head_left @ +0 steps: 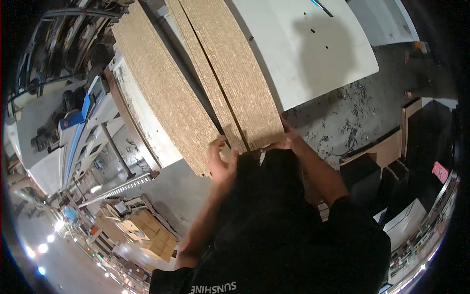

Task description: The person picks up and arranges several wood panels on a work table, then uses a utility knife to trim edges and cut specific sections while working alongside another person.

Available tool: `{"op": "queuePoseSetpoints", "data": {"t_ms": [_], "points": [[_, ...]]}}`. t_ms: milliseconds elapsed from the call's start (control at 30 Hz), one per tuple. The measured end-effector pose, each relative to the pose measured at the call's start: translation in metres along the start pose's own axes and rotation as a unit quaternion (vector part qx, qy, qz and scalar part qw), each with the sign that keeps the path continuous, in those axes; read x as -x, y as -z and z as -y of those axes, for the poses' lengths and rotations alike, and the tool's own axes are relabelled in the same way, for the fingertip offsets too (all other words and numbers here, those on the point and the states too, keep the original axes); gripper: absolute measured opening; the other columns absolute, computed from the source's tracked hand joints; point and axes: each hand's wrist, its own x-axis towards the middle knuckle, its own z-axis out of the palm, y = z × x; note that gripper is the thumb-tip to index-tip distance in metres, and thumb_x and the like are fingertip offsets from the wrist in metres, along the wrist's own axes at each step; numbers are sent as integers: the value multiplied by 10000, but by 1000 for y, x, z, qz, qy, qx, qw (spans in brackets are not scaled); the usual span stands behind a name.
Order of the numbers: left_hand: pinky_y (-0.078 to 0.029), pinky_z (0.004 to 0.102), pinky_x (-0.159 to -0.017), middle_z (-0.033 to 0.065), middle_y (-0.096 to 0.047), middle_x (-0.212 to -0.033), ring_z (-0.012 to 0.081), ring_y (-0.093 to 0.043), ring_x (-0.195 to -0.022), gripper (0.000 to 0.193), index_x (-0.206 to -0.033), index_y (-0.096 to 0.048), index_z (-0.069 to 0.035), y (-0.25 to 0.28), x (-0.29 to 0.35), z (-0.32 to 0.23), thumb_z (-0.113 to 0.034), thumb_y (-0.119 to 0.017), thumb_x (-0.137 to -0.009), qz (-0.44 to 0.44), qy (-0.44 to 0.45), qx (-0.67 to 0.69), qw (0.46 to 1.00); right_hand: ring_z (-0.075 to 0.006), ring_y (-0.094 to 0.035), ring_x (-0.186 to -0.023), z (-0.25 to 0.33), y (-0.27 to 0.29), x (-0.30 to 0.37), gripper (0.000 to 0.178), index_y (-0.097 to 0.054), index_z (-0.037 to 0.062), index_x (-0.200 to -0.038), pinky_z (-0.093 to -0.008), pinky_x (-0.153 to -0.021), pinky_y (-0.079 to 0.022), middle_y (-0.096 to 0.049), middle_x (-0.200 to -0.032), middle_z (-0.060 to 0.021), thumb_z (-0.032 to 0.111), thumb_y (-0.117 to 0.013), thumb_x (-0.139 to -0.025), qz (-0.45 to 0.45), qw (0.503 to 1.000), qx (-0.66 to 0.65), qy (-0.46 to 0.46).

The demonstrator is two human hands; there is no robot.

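Observation:
Long particleboard strips stand on edge, packed side by side, in front of me. My left hand [221, 159] is at the near end of the narrow middle group of strips [208, 63], next to the dark gap that parts it from the left group [161, 73]. Its fingers are curled but apart from the thumb, and they touch the board ends. My right hand [290, 138] wraps round the near right corner of the wider right group [240, 73]. Part of that hand is hidden behind the boards and my dark shirt.
The boards rest on a white worktable [303, 63] with small dark bits and a blue pen [321, 8] on it. Dark panels [426, 142] stand to the right. A machine with a blue rail [73, 142] is at left, and wooden pieces [152, 232] lie behind on the floor.

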Motion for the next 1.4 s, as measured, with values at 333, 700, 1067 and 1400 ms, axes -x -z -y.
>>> {"op": "queuePoseSetpoints", "data": {"t_ms": [333, 700, 1067, 1400], "points": [[-465, 456, -1114, 353, -551, -1410, 396, -568, -1346, 864, -1526, -361, 172, -65, -21, -34, -417, -729, -1012, 149, 174, 297, 927, -506, -360, -1503, 43, 11, 29, 1059, -339, 123, -1651, -806, -1125, -327, -360, -1659, -241, 835, -550, -896, 1, 998, 40, -53], [-298, 399, -1229, 227, -494, -1548, 351, -423, -1480, 718, -1588, -382, 19, -112, -30, -14, -512, -454, -1111, 197, 308, 292, 884, -562, -369, -1464, 9, -122, 75, 1142, -239, -33, -1633, -623, -1213, -307, -463, -1516, -340, 662, -740, -878, -467, 411, 746, 237], [-232, 455, -1267, 190, -360, -1675, 351, -329, -1543, 864, -1638, -325, 9, -66, -55, -32, -628, -460, -1071, 140, 384, 406, 818, -611, -151, -1520, -26, -173, -22, 1353, -84, 101, -1682, -763, -1196, -158, -74, -1667, -356, 516, -927, -708, -518, 305, 788, 130], [-288, 443, -1247, 261, -382, -1642, 374, -394, -1506, 843, -1616, -318, 53, -62, -73, -33, -555, -536, -1075, 158, 255, 374, 877, -583, -206, -1475, -35, -176, -31, 1355, -70, 100, -1669, -716, -1198, -158, -161, -1603, -396, 425, -948, -689, -569, 293, 762, 102]]}}
